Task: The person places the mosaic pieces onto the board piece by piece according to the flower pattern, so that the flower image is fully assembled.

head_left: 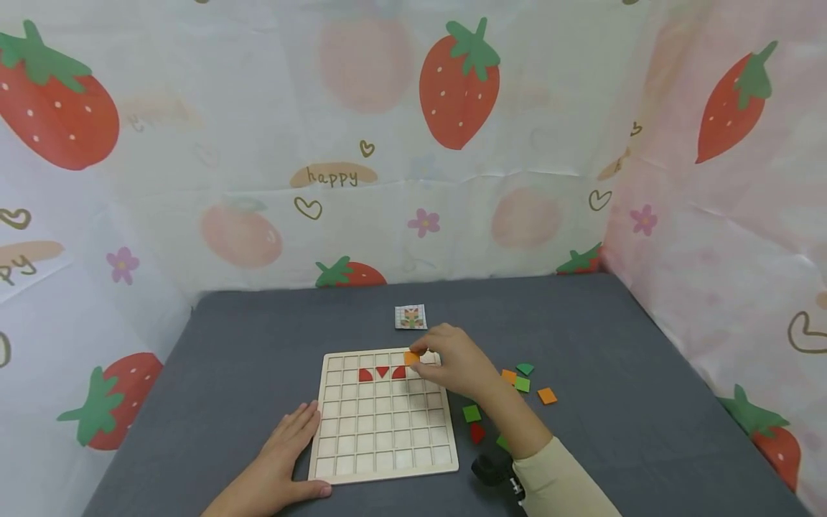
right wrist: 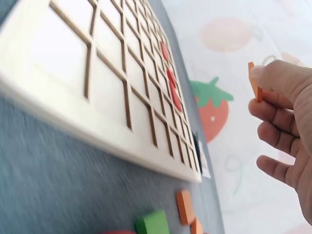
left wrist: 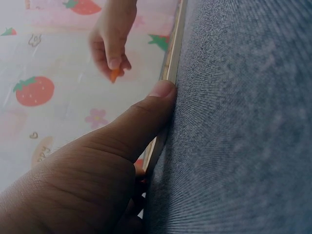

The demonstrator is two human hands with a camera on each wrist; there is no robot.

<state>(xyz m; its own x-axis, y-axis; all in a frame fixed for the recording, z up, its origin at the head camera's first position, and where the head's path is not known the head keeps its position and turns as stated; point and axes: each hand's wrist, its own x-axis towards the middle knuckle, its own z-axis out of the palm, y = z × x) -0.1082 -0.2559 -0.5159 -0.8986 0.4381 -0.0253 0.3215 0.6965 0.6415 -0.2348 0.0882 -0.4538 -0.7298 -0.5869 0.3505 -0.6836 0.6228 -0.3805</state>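
My right hand pinches an orange square tile between thumb and fingers over the top right part of the wooden grid board. In the right wrist view the orange tile stands on edge in the right hand, raised off the board. Three red pieces lie in the board's second row: a left one, a middle triangle and a right one. My left hand rests against the board's left edge and lower left corner, its thumb touching the rim.
A small patterned card lies behind the board. Right of the board are loose orange, green and red pieces. A black object sits beside the right sleeve. Printed cloth hangs around the grey table.
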